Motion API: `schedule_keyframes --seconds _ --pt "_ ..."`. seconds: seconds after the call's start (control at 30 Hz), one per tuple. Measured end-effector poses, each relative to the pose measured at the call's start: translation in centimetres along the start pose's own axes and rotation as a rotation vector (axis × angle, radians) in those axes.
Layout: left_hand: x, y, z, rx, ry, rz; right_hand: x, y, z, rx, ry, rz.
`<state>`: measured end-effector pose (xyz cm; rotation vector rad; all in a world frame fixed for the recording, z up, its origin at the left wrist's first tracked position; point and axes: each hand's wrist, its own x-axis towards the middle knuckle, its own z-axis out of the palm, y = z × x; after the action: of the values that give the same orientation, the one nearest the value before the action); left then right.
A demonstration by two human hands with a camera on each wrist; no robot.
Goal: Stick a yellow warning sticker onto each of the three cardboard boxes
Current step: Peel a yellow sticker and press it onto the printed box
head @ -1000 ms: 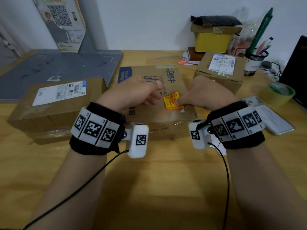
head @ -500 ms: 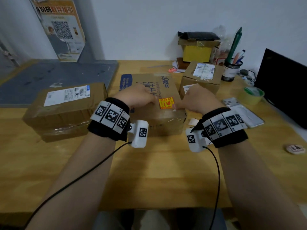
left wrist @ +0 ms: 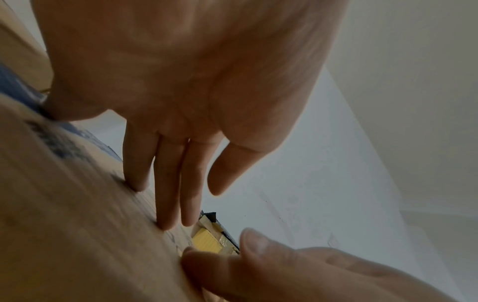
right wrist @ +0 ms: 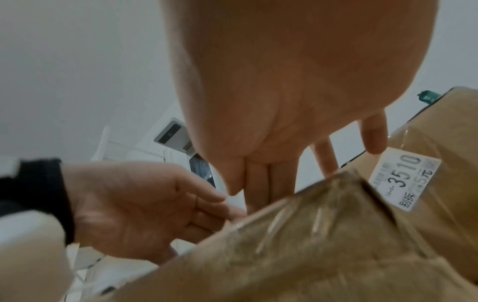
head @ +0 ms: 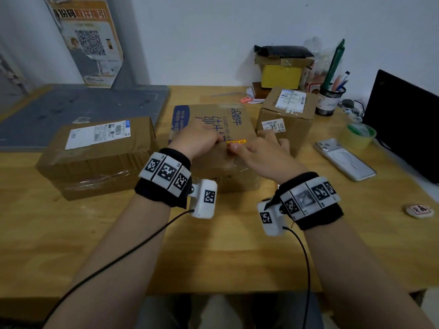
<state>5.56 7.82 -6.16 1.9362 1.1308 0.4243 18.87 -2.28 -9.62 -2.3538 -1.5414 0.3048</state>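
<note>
Three cardboard boxes stand on the wooden table: a left box (head: 95, 160), a middle box (head: 213, 124) with blue print, and a right box (head: 288, 122) with a price label (right wrist: 403, 179). A yellow sticker (head: 238, 141) lies on the middle box's top, near its right edge. My right hand (head: 240, 147) has its fingers (right wrist: 269, 190) straight and spread, pressing on the sticker and hiding most of it. My left hand (head: 213, 138) rests just left of the sticker, its straight fingers (left wrist: 165, 194) touching the cardboard.
A phone (head: 344, 159) and a tape roll (head: 357, 136) lie to the right, beside a black monitor (head: 403, 119). A pen cup (head: 330, 100) and a yellow box (head: 281, 76) stand at the back. A grey mat (head: 83, 108) covers the back left.
The sticker went from being pinched between both hands to lying flat on the middle box. My right fingers have spread and moved over it. The head view has pulled back.
</note>
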Motion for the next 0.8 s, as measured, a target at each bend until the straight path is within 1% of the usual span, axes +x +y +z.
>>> schedule_keyframes --seconds 0.2,0.33,0.43,0.67,0.8 --pt "-0.1 -0.2 0.2 -0.001 -0.003 0.006 1.6 -0.4 0.6 -0.067 0.018 0.005" --pt "0.1 -0.2 0.2 0.011 0.008 0.000 1.2 -0.1 -0.1 -0.085 -0.010 0.006" --pt "0.1 -0.2 0.4 0.001 0.008 -0.008 0.7 0.1 -0.4 -0.084 -0.001 0.019" --pt "-0.1 0.0 0.3 -0.047 -0.019 -0.048 1.8 -0.7 0.6 -0.124 0.021 0.089" --pt "-0.2 0.0 0.3 -0.072 -0.017 -0.050 1.4 -0.7 -0.2 -0.239 0.016 0.169"
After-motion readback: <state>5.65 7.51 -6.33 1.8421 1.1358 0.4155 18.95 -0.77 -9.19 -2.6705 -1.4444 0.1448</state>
